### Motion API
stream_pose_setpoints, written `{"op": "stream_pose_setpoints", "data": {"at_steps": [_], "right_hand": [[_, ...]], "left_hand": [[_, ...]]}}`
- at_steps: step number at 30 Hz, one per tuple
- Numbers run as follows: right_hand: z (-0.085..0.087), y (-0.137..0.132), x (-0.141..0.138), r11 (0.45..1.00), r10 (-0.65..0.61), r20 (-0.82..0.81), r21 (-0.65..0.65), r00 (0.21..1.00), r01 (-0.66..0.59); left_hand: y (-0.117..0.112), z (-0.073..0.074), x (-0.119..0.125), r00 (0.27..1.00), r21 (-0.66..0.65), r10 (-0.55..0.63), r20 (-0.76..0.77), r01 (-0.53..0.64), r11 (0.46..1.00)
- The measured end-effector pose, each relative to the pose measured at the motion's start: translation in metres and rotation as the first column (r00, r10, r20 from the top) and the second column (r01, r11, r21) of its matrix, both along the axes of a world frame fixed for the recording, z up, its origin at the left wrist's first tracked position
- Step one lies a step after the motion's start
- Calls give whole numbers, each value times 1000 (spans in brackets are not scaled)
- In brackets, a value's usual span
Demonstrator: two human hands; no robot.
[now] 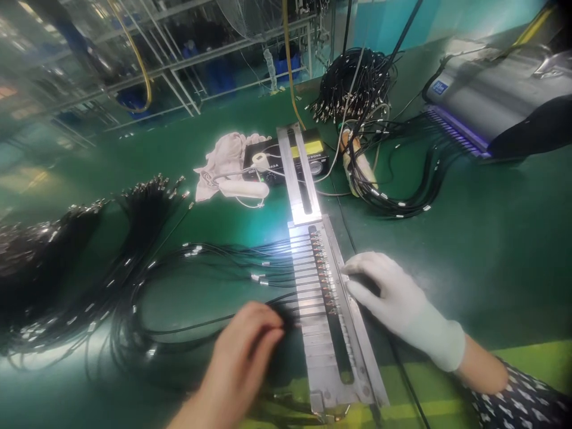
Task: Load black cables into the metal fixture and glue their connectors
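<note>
A slotted metal fixture (319, 351) lies lengthwise in front of me. Several black cables (223, 247) are laid side by side across its upper half, their stripped copper-coloured ends over the long slot. My bare left hand (248, 345) is at the fixture's left edge, fingers pinched together, slightly blurred. A black cable runs into this hand; the fingertips hide its end. My right hand (393, 298), in a white glove, has thumb and fingers closed on the rail along the fixture's right side.
A thick bundle of black cables (147, 220) spreads at the left. Behind the fixture are a black control box (319, 164) and a whitish cloth (223, 155). Coiled cables (353, 83) lie at the back, and a grey machine (487, 89) with cables under it stands at right.
</note>
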State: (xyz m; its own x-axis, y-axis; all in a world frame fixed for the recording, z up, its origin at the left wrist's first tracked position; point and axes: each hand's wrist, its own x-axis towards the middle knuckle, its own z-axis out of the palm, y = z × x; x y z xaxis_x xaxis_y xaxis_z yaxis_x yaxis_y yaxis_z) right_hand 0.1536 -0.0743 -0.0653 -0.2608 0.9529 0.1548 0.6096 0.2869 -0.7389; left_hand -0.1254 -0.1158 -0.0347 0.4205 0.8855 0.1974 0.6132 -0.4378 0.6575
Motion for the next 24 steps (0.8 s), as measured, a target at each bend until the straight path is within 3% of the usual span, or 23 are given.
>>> {"op": "stream_pose_setpoints", "data": {"at_steps": [3, 5, 12, 17, 24], "right_hand": [[0, 1, 0, 1000, -10, -2, -3, 1000, 10], [1, 1, -1, 1000, -4, -11, -1, 1000, 4], [6, 1, 0, 1000, -12, -22, -14, 1000, 12], [5, 1, 0, 1000, -17, -12, 13, 1000, 17], [7, 1, 0, 1000, -19, -23, -1, 1000, 19]], "left_hand": [[4, -6, 24, 969, 57, -208, -130, 217, 975], [7, -11, 30, 950, 95, -237, -202, 260, 961], [12, -27, 21, 950, 263, -175, -260, 244, 933], [12, -31, 21, 961, 358, -153, -230, 230, 905], [13, -33, 25, 957, 346, -151, -249, 234, 909]]}}
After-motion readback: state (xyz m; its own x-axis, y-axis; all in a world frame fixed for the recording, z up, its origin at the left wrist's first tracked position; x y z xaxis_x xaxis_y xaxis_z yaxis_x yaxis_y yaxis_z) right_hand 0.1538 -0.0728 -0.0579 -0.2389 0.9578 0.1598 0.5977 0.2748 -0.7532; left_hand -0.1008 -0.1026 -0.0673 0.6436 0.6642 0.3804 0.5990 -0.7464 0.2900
